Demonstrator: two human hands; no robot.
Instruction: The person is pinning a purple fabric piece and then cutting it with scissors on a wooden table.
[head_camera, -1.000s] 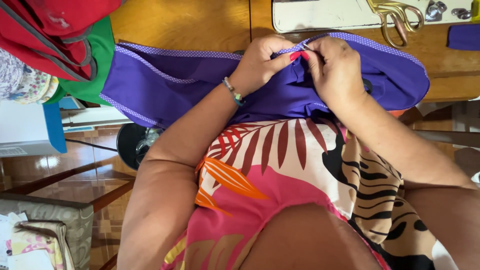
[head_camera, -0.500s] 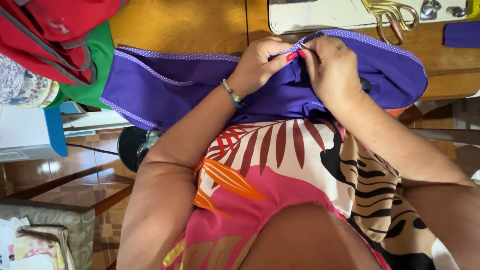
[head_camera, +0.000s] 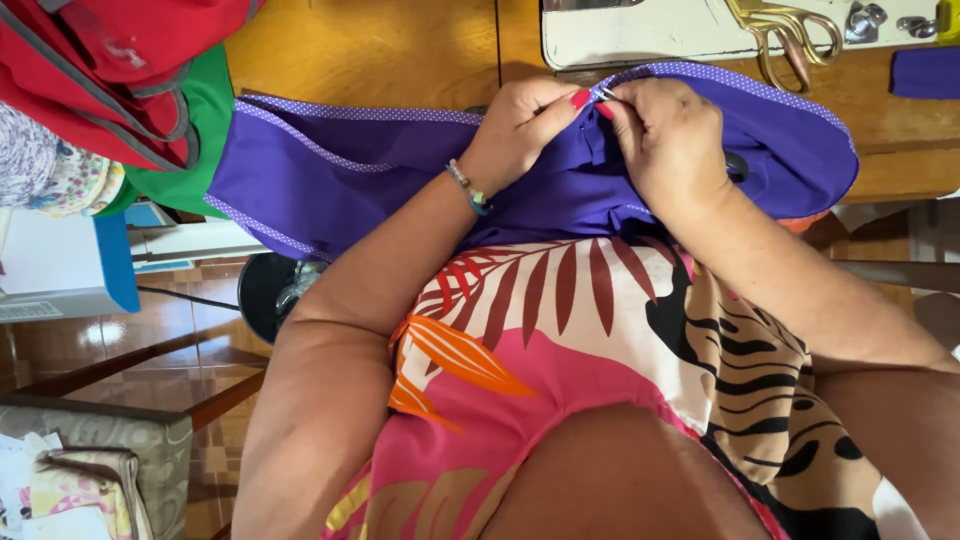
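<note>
Nothing much has been moved since the earlier picture: both hands are still kept at the same spot on the purple cloth (head_camera: 400, 170). Its dotted edge (head_camera: 720, 80) is pinched by the fingers of the left hand (head_camera: 520, 125) and the right hand (head_camera: 670, 140), with a small pin held between them. The cloth is spread sideways over the wooden worktop (head_camera: 370, 50) and lap, long edge running left to right. Gold scissors (head_camera: 790, 35) are seen nearer the right hand

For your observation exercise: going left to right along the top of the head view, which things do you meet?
Red fabric → green fabric → purple fabric → left hand → right hand → gold scissors → small purple piece.
</note>
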